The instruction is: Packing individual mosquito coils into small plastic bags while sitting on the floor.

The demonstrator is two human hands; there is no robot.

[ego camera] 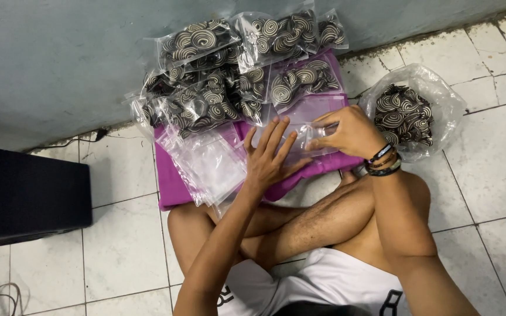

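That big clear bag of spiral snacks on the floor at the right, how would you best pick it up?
Probably by the loose, crumpled plastic at the top rim of the large clear plastic bag of dark spiral snacks, coming from above. Its mouth lies open, so gathering the rim should keep the pieces inside.

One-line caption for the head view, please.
Seated on tiled floor, left hand and right hand handle an empty clear bag beside packed spiral-snack bags.

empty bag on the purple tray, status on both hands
Left hand flat on empty clear bag. Right hand pinching its edge. Filled bags stacked behind, nothing blocking.
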